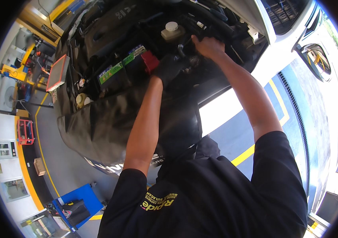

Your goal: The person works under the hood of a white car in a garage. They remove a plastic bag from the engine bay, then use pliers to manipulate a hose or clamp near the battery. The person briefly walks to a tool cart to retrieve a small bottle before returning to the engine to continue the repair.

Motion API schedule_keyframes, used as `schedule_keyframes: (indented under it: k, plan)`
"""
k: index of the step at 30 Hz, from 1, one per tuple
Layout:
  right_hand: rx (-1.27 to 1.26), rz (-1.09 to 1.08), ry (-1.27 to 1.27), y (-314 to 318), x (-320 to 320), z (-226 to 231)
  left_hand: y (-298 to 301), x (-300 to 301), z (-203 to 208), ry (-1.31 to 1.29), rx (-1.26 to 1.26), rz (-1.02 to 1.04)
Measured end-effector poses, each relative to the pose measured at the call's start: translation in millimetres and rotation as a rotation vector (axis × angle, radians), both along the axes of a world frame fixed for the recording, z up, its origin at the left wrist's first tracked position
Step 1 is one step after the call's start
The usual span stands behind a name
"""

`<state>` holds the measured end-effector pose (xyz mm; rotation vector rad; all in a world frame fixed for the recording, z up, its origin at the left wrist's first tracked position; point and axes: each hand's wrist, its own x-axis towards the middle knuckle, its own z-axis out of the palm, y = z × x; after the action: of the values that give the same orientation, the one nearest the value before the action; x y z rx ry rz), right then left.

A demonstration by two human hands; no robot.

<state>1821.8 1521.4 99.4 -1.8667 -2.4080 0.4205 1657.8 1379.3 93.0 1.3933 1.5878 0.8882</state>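
The hose [181, 50] stands between the gloved left hand [169, 69] and bare right hand [210, 47], nearer the left, its visible length pointing roughly toward the reservoir [173, 34]; whether either hand's fingers pinch or spread, I cannot tell

Over my feed I see a black shirt [216, 198] with short, plain sleeves [274, 158], yellow lettering [159, 202] on its front, a black glove [164, 74] on the left hand [170, 69], and a bare right hand [210, 48].
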Motion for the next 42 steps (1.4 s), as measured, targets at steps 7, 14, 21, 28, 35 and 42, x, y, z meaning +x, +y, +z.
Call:
schedule_keyframes:
  k: [7,14,21,28,35,42]
  plan:
    - [0.032,-0.007,0.021,4.6,1.0,-10.5,-2.4,5.9,6.8,-0.099,0.037,-0.011]
    - [-0.024,-0.005,-0.002,-4.7,-2.3,3.3,-0.9,2.5,-3.6,-0.078,0.081,0.019]
    - [0.046,0.011,0.018,1.4,5.3,-10.5,3.0,4.8,-0.3,-0.079,0.025,-0.035]
    - [0.022,0.041,-0.017,-7.3,-6.9,4.3,2.0,-3.9,-6.7,-0.004,0.086,-0.032]
    - [-0.021,-0.055,-0.024,-2.5,-3.2,1.7,-7.5,2.6,9.4,-0.045,0.028,-0.027]
    - [0.043,0.0,-0.016,-9.4,-7.0,4.5,-5.4,-4.2,-5.6,0.054,0.232,-0.015]
